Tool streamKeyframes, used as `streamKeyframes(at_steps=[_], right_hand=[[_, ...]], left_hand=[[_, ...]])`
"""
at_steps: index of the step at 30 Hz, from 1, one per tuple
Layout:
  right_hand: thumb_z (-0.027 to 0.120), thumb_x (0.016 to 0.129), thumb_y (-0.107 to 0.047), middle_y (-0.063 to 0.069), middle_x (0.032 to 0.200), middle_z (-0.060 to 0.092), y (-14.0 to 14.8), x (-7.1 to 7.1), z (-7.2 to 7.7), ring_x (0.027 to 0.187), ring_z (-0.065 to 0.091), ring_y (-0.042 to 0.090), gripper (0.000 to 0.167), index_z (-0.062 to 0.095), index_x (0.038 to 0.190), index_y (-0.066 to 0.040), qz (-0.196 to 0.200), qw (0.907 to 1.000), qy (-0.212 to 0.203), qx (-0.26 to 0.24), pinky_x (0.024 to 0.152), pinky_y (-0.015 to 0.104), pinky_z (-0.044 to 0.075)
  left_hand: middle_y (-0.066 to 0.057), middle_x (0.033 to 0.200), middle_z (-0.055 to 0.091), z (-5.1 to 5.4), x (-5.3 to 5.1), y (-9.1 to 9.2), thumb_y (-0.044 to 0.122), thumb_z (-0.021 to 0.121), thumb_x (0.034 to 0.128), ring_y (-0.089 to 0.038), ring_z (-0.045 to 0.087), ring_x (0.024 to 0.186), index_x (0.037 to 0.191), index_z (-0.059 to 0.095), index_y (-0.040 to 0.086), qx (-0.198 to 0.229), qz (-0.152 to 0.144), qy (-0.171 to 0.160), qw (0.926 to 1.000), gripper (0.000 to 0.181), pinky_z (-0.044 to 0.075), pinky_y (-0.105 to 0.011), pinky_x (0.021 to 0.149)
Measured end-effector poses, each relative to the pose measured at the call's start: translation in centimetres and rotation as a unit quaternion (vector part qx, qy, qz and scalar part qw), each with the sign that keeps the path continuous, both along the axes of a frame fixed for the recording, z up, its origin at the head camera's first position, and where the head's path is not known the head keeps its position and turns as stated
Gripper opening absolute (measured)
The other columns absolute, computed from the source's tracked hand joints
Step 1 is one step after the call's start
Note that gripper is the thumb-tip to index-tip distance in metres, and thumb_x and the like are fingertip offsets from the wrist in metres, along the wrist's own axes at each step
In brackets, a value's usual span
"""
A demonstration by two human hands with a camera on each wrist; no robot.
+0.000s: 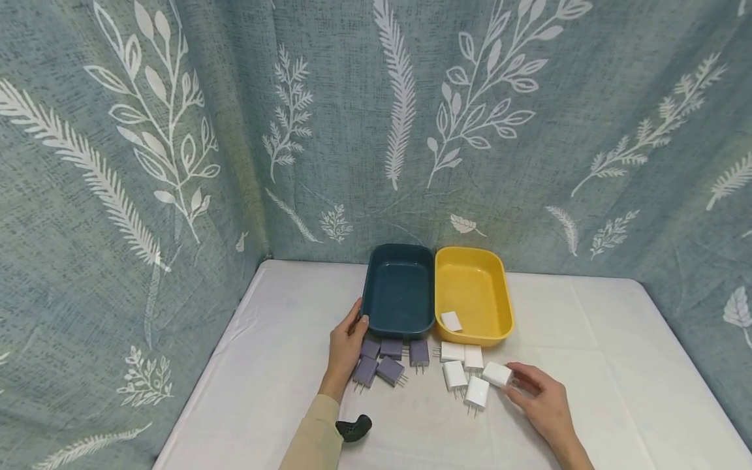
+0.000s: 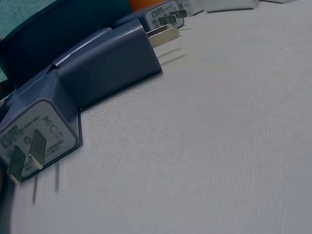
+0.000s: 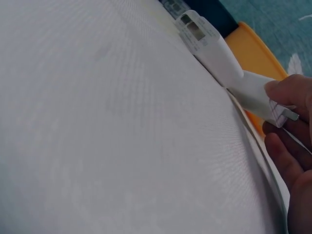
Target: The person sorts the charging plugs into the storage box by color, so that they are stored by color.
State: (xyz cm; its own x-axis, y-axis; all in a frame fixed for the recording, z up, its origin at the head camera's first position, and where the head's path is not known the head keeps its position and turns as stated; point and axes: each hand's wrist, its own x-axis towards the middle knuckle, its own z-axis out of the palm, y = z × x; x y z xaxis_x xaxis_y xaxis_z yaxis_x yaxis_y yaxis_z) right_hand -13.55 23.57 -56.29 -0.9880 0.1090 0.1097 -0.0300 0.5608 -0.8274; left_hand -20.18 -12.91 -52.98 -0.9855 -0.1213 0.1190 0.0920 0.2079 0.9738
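Observation:
My right hand (image 1: 543,399) pinches a white plug-in charger (image 1: 497,374) between thumb and fingers at the right end of the white group. In the right wrist view that charger (image 3: 256,97) has its prongs towards the palm, and its far end meets another white charger (image 3: 209,46). My left hand (image 1: 345,349) rests against the left front corner of a dark blue bin (image 1: 369,287), fingers fairly straight. Just right of it lie several purple chargers (image 1: 365,371); the left wrist view shows their prongs (image 2: 36,148) close up, with the left fingers largely out of that view.
A yellow bin (image 1: 504,294) stands against the blue one, with a white charger (image 1: 451,321) inside. More white chargers (image 1: 455,375) lie before it on the white tablecloth (image 1: 411,431). A patterned curtain (image 1: 352,130) hangs behind. A black strap piece (image 1: 354,428) sits by the left sleeve.

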Motion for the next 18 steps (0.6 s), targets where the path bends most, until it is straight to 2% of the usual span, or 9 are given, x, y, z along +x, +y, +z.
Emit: streamKeyframes(at_steps=[10,18], right_hand=[[0.082,0.071,0.001,0.007,0.114,0.071,-0.21,-0.03,0.23,0.093,0.056,-0.017,0.045,0.07,0.112,-0.01,0.002,0.9996,0.028,0.0,0.083,0.01,0.054],[0.081,0.072,0.001,0.008,0.115,0.071,-0.57,-0.43,0.82,0.094,0.059,-0.014,0.043,0.069,0.113,-0.008,0.01,0.9986,0.035,-0.038,0.085,0.011,0.054]], left_hand=[[-0.009,0.151,0.044,0.2,0.12,-0.06,0.017,0.053,0.1008,-0.025,0.046,0.137,0.146,0.045,0.014,-0.007,0.004,-0.001,1.0,0.046,0.041,-0.036,0.11],[-0.009,0.15,0.044,0.31,0.1,0.07,0.017,0.053,0.1006,-0.026,0.046,0.137,0.146,0.045,0.012,-0.003,0.007,0.0,1.0,0.046,0.041,-0.036,0.11]])
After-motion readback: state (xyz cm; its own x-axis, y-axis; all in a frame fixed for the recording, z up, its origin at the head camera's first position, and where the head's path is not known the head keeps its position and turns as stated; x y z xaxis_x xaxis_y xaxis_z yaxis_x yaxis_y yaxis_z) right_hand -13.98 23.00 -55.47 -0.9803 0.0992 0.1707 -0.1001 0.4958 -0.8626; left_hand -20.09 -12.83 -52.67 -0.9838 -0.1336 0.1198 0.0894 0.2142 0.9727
